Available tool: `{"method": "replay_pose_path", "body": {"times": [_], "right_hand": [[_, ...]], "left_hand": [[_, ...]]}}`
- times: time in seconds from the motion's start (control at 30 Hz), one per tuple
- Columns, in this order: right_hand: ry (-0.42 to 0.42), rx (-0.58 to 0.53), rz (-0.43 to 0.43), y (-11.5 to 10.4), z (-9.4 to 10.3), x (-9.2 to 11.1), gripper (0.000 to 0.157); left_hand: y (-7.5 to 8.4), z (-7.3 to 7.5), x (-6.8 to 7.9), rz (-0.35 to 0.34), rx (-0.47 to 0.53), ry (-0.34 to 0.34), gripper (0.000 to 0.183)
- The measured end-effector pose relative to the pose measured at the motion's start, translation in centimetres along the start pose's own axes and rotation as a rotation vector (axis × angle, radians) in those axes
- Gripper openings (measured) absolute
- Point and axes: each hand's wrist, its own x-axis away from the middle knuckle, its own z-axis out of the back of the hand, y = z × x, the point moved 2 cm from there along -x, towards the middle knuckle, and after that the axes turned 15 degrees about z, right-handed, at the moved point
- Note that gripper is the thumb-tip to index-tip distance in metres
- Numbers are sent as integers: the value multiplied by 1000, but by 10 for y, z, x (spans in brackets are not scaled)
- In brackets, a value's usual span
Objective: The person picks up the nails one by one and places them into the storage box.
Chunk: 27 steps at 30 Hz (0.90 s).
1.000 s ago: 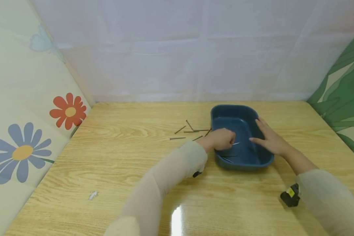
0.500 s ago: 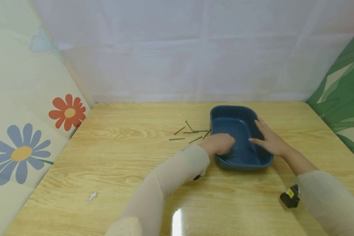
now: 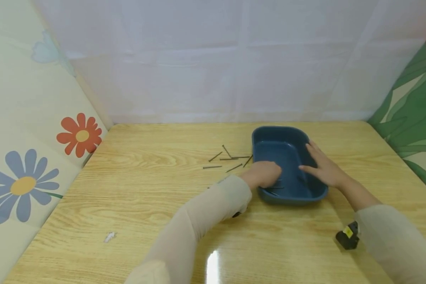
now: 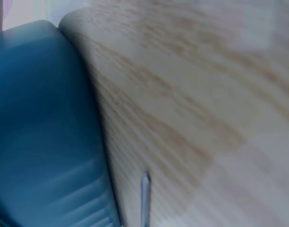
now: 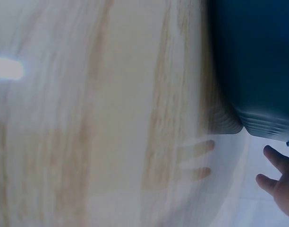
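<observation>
A deep blue tray (image 3: 287,200) stands on the table, right of the middle. My left hand (image 3: 264,173) reaches over its left wall with the fingers pointing down inside; the fingertips are hidden. Beside that hand, thin nails (image 3: 277,187) lie on the tray floor; whether the fingers still pinch one cannot be seen. My right hand (image 3: 326,169) rests at the tray's right rim, thumb over the inside, fingers stretched along the edge. In the right wrist view two straight fingertips (image 5: 276,161) show beyond the tray wall.
Several dark nails (image 3: 230,158) lie scattered on the wooden table (image 3: 145,189) left of the tray. Close to the tray's outer wall in the left wrist view is one nail (image 4: 145,198). A small white scrap (image 3: 110,236) lies at the front left.
My left hand has lowered slightly into the tray; the nail that stuck out from its fingers now shows lower, near the other nails. My right hand and the tray stay in place.
</observation>
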Motion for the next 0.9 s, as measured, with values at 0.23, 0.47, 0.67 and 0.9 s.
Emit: {"method": "replay_pose_path", "body": {"times": [0.23, 0.47, 0.67, 0.9], "right_hand": [[-6, -8, -9, 0, -1, 0, 77], [-3, -12, -14, 0, -1, 0, 78], [-1, -23, -4, 0, -1, -1, 78], [-11, -25, -22, 0, 0, -1, 78]], "left_hand": [[2, -1, 0, 9, -12, -15, 19], [2, -2, 0, 12, -9, -18, 19], [2, -3, -3, 17, 12, -15, 19], [1, -2, -6, 9, 16, -29, 14]]}}
